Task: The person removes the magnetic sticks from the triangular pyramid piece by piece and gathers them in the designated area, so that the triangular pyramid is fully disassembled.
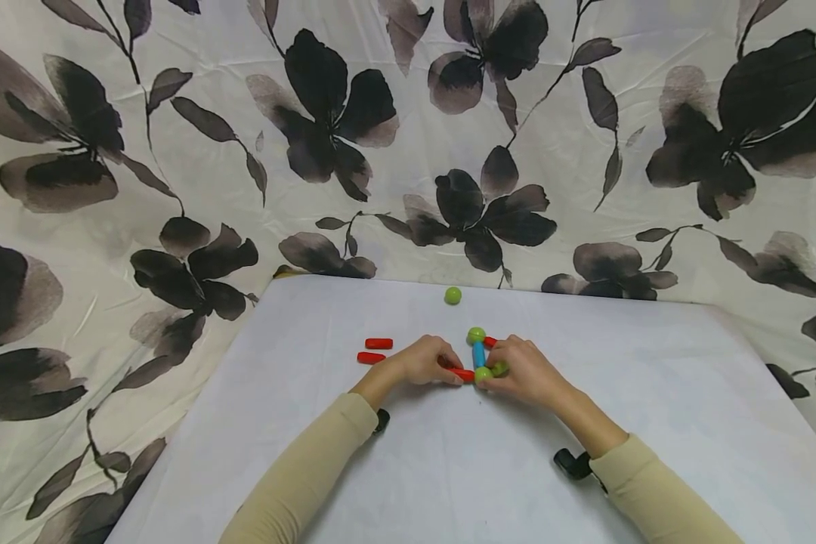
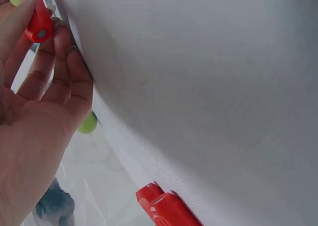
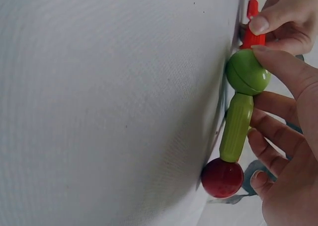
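My left hand [image 1: 423, 361] pinches a red rod [image 1: 464, 375] between thumb and fingers. The rod's far end meets a green ball [image 3: 247, 72], which my right hand [image 1: 527, 372] grips with the thumb on top and fingers behind. From that ball runs a yellow-green rod [image 3: 236, 129], ending in a dark red ball [image 3: 222, 178]; the right hand hides this ball in the head view. A blue rod [image 1: 479, 353] leads away from the gripped ball to another green ball [image 1: 476, 335]. Beside that one, a further red rod [image 1: 491, 342] is partly covered by the right hand.
Two loose red rods [image 1: 378, 344] lie left of the left hand. One separate green ball [image 1: 452, 295] rests near the back edge of the white table [image 1: 299, 468]. Behind the table hangs a floral cloth [image 1: 394, 151].
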The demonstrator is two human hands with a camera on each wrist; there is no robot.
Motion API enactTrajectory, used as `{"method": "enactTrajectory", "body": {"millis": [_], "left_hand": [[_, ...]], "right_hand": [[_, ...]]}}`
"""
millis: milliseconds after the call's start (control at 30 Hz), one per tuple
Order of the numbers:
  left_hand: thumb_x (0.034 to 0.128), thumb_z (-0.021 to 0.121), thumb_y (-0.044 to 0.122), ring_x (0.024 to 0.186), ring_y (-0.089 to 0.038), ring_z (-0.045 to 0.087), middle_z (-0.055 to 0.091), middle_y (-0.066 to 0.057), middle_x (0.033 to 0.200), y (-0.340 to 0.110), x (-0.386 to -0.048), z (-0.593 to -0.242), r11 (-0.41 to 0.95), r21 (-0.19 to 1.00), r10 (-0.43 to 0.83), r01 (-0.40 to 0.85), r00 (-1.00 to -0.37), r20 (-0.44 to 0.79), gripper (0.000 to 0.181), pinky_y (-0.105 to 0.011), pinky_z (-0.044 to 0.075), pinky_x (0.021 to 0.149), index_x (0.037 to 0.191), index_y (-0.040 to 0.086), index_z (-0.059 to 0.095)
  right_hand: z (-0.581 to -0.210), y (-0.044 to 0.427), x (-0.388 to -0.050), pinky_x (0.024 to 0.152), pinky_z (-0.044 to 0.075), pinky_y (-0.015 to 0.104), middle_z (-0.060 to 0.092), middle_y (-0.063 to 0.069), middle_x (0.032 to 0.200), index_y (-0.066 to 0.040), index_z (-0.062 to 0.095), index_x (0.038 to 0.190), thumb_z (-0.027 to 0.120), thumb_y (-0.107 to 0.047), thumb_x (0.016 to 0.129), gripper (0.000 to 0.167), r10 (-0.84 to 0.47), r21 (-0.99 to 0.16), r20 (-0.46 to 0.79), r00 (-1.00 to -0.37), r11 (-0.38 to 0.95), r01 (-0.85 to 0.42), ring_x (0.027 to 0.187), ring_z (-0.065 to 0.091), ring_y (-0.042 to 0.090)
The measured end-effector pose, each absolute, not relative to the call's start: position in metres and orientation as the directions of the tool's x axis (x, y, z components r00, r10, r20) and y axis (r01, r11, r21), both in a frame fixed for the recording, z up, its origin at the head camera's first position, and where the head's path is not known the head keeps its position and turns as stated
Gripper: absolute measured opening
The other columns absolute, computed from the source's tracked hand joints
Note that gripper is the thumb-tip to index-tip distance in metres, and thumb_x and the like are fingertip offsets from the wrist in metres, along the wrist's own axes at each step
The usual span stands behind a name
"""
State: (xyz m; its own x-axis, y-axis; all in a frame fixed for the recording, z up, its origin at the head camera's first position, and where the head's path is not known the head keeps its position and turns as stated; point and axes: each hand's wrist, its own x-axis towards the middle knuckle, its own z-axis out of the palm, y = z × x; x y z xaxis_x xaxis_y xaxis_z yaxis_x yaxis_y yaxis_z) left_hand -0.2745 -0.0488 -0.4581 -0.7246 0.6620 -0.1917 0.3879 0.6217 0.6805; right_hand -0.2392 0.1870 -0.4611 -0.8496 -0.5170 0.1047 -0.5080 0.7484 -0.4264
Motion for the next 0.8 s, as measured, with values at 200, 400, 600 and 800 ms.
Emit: {"method": "enactTrajectory", "body": {"millis": [200,400,600,800], "left_hand": [[0.0905,0.080,0.019,0.093,-0.013,0.057,0.072,0.006,0.095,-0.051,-0.278,-0.460,0.601,0.690,0.684,0.402,-0.705,-0.185,0.017,-0.029,0.048,0.085,0.106,0.013,0.081],[0.0912,0.080,0.019,0.094,-0.013,0.057,0.073,0.006,0.096,-0.056,-0.279,-0.457,0.577,0.705,0.708,0.413,-0.683,-0.180,0.017,-0.027,0.048,0.084,0.107,0.013,0.081],[0.0909,0.080,0.019,0.090,-0.013,0.057,0.072,0.006,0.094,-0.061,-0.279,-0.458,0.559,0.723,0.710,0.405,-0.685,-0.165,0.019,-0.025,0.048,0.079,0.109,0.013,0.080],[0.0916,0.079,0.020,0.091,-0.014,0.058,0.071,0.007,0.095,-0.062,-0.273,-0.456,0.546,0.722,0.708,0.424,-0.695,-0.127,0.018,-0.026,0.049,0.081,0.109,0.015,0.080]], "right_hand": [[-0.463,0.186,-0.241,0.073,0.038,0.035,0.069,-0.007,0.088,-0.014,0.079,0.088,0.088,-0.031,0.081,0.020,-0.530,-0.421,0.112,-0.841,0.741,-0.523,0.083,0.050,0.015],[-0.462,0.184,-0.240,0.077,0.038,0.036,0.069,-0.006,0.093,-0.015,0.078,0.089,0.087,-0.033,0.082,0.021,-0.519,-0.415,0.100,-0.849,0.754,-0.510,0.089,0.051,0.015],[-0.462,0.183,-0.240,0.078,0.038,0.037,0.069,-0.005,0.095,-0.015,0.078,0.088,0.087,-0.033,0.082,0.021,-0.512,-0.415,0.092,-0.854,0.760,-0.500,0.090,0.051,0.016],[-0.461,0.184,-0.240,0.078,0.038,0.037,0.069,-0.005,0.094,-0.015,0.079,0.088,0.088,-0.033,0.081,0.022,-0.506,-0.418,0.087,-0.858,0.763,-0.493,0.089,0.050,0.016]]}}
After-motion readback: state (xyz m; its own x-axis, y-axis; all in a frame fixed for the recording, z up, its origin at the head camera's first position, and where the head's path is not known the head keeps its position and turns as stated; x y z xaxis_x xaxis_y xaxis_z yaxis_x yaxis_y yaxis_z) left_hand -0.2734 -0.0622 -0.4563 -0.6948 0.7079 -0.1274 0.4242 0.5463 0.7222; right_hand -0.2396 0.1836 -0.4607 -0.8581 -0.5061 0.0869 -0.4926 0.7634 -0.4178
